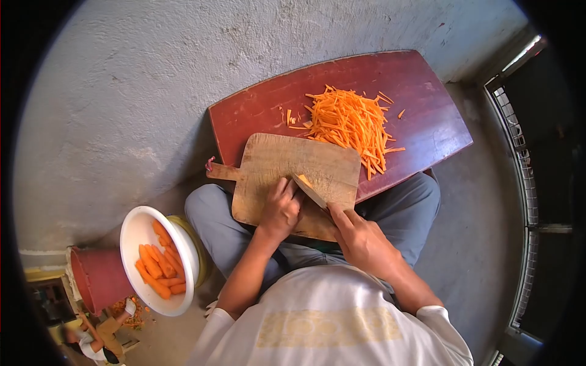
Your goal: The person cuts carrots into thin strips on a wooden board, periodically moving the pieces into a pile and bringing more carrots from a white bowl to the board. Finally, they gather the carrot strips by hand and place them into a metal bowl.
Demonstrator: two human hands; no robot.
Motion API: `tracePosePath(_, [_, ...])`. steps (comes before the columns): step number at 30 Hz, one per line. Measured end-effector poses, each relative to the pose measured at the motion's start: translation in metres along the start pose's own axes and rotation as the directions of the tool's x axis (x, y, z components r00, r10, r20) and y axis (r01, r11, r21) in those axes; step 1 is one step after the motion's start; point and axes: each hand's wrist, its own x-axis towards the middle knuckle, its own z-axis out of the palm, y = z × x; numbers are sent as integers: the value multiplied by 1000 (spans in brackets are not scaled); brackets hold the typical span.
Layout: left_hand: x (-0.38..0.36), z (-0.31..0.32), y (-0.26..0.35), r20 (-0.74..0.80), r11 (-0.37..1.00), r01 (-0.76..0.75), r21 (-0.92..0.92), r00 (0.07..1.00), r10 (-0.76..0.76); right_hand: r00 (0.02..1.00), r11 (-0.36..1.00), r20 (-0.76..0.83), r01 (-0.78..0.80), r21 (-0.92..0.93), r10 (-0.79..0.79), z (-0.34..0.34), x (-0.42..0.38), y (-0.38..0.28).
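Note:
A wooden cutting board (268, 158) with a short handle lies in front of me, partly over the table's edge. My right hand (366, 244) is closed round the handle of a knife (310, 191), its blade slanting up and left over the board. Close against the blade, my left hand (283, 208) presses down with curled fingers. A small piece of carrot (304, 180) shows at the blade's tip end, and the fingers hide the rest of it. Beyond the board rises a heap of carrot strips (348, 122).
The red table (421, 91) stands against a rough wall (152, 73). At the left, a white basin (127, 244) holds several whole carrots (160, 262). Beside it is a red bucket (101, 277). Another person (101, 341) sits at the lower left. A barred metal door (525, 183) is at the right.

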Motion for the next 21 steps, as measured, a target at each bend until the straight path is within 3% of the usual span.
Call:
tracePosePath(2, [2,-1,3,-2,999,26,-24,1000,-26,996,996,-44,77,-40,-79,-2,-6,1])
tracePosePath(5, [4,2,-3,-63,999,21,-29,998,-22,999,997,47,-18,-79,22,7,10,4])
tracePosePath(8, [5,4,-2,-132,1000,15,5,991,-14,994,979,1,110,-171,-112,17,29,3])
tracePosePath(15, [1,8,-4,-70,998,52,-28,996,-54,996,993,3,87,-78,-87,7,21,8])
tracePosePath(21, [2,7,-4,-146,1000,-16,15,989,18,1000,1000,-6,30,-4,-30,2,20,6])
